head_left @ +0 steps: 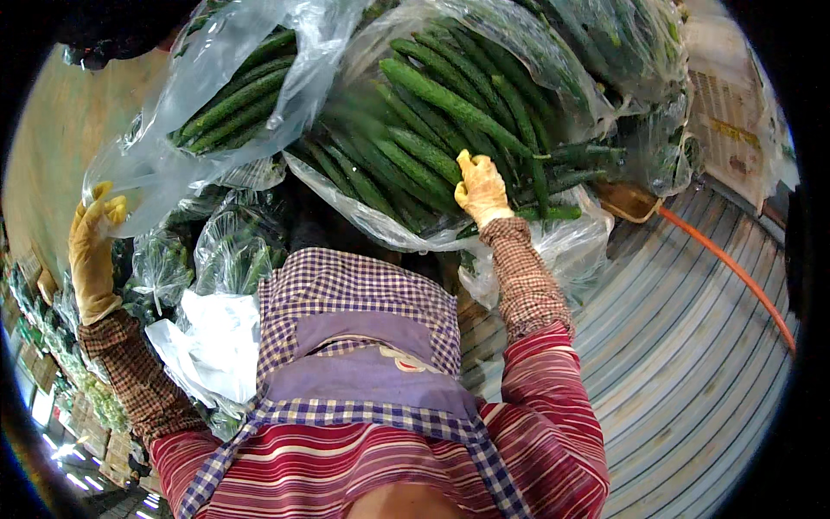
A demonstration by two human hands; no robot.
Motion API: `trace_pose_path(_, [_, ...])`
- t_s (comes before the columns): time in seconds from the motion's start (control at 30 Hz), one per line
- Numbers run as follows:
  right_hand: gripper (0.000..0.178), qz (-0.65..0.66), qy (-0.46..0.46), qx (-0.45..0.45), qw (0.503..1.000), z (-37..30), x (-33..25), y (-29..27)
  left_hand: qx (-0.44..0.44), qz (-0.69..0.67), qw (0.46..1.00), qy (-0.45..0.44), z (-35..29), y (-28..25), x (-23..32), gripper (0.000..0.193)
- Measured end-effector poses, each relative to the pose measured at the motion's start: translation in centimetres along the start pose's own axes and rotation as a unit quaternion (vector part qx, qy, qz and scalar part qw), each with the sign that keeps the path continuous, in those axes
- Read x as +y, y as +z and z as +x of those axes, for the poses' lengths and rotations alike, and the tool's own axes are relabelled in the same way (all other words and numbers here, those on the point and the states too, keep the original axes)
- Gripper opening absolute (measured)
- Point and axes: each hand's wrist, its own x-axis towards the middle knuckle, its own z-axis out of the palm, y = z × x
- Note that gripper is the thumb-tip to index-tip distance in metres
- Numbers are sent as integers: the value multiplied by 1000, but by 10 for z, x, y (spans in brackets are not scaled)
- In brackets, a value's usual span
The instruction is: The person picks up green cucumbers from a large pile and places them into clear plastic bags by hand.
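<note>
In the head view, many long green cucumbers (pixel 424 156) lie heaped in a large open clear plastic liner at the upper middle. My right hand (pixel 482 186), in a yellowish glove, is on the near side of this heap. Its fingers are curled closed at the end of a cucumber, though the grip itself is partly hidden. At the far left my gloved left hand (pixel 93 251) pinches the edge of a clear plastic bag (pixel 160 164). This bag stretches up and to the right, and several cucumbers (pixel 238 112) lie inside it.
Knotted clear bags (pixel 162 264) of green produce and a white plastic bag (pixel 212 346) lie at my left. More bagged cucumbers (pixel 596 39) are piled at the upper right, near a printed carton (pixel 731 121). An orange hose-like strip (pixel 735 268) crosses the ridged floor (pixel 683 372).
</note>
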Motion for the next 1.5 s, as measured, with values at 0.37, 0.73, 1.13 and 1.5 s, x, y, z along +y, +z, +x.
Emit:
trace_pose_path(0.37, [51,453,60,-122,881,10,27,-12,132,508,844,108,-43,15,-16,55])
trace_pose_path(0.73, [42,778,30,-241,580,-36,-20,-82,-248,-236,927,-151,-102,294,-11,35])
trace_pose_path(1.13, [67,229,-20,96,968,-9,-55,28,-253,-553,717,-340,-123,300,-132,53])
trace_pose_path(1.5, [53,818,168,-184,519,-65,-41,-44,-236,-628,669,-321,-105,301,-133,69])
